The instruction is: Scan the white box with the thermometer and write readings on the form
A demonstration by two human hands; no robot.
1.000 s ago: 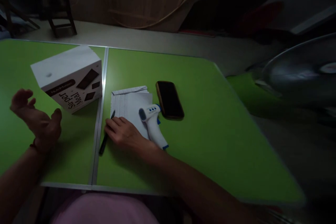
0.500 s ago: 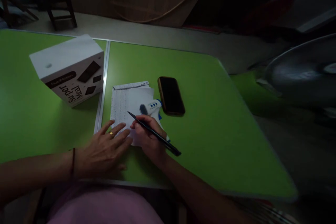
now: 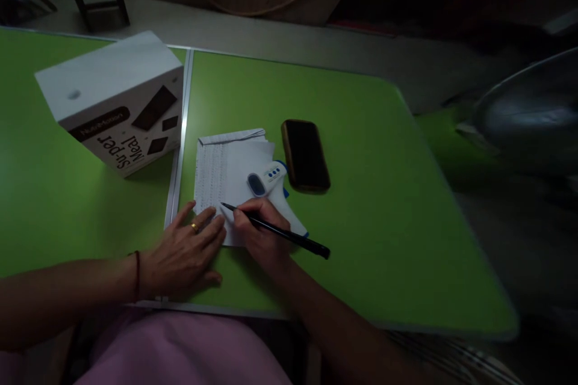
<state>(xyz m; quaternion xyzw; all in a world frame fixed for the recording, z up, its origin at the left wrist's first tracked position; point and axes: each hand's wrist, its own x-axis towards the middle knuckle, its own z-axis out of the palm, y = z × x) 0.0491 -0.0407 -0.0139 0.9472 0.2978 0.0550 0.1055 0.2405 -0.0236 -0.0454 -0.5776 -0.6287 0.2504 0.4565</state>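
Observation:
My right hand (image 3: 264, 234) grips a black pen (image 3: 289, 233), its tip at the paper beside columns of small handwriting. The white notepad paper (image 3: 241, 159) lies on the green table, its top pages folded over. My left hand (image 3: 187, 246), with a gold ring and a dark red wrist cord, rests flat, fingers spread over the paper's lower left edge. A white and blue infrared thermometer (image 3: 273, 183) lies on the right part of the paper, partly behind my right hand.
A phone (image 3: 307, 155) with a dark screen lies right of the thermometer. A white "Su-per Meal" box (image 3: 121, 102) stands at the left, by the metal seam of the green table (image 3: 383, 222). A dark chair (image 3: 99, 3) stands beyond the far edge.
The view has shifted slightly, moving the table items in the picture. The pen tip has come lower on the paper, closer to my left fingers. Both hands keep their poses.

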